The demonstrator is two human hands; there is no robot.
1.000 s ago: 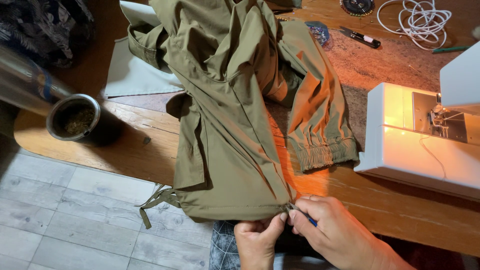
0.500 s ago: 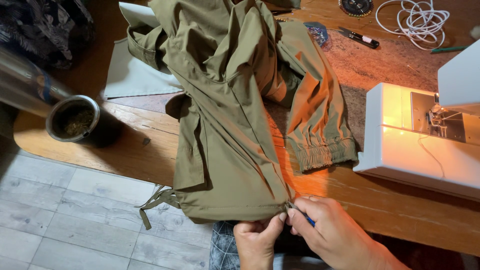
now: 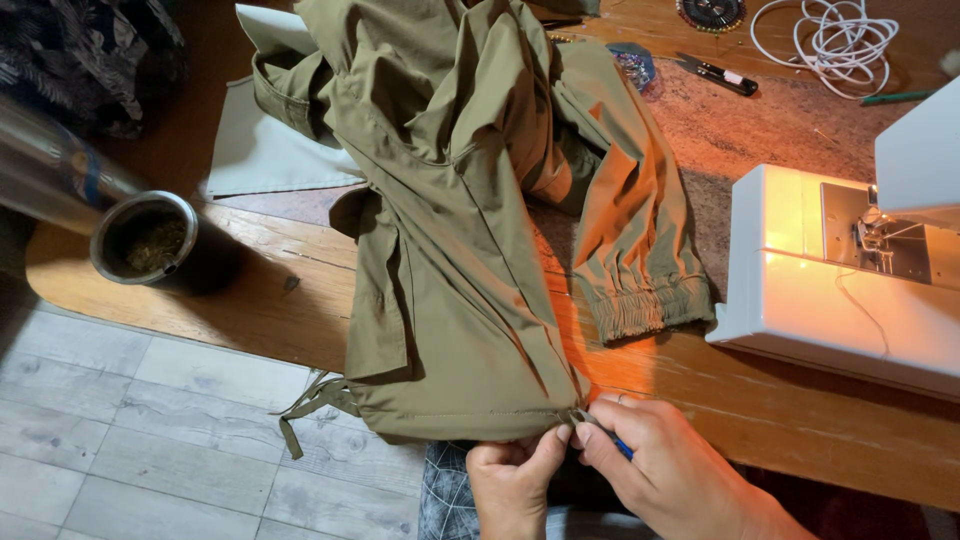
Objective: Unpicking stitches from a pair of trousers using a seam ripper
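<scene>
- Pinching the hem of the olive jacket [image 3: 450,300] at the near edge of the wooden table [image 3: 760,420], the left hand [image 3: 512,478] closes thumb and forefinger on the fabric right at the stitched edge.
- The right hand [image 3: 665,470] is closed around a small blue-handled tool [image 3: 612,441], its tip meeting the hem just beside the left thumb; which kind of tool it is cannot be told, since the fingers hide most of it.
- The jacket lies spread across the table, body toward the person, one sleeve with a gathered elastic cuff [image 3: 640,305] lying off to the right, and a loose drawstring [image 3: 310,405] hanging over the table edge on the left.
- The cloth looks thin, soft and light: it folds and creases freely, so it likely slides and bunches when pulled.
- The best hold seems to be the doubled hem itself, firmer than the single layer, gripped close to the working point to keep it taut.
- A white sewing machine [image 3: 850,270] stands to the right with its lamp lit; a metal cup [image 3: 150,240] sits to the left, well apart from the hands.
</scene>
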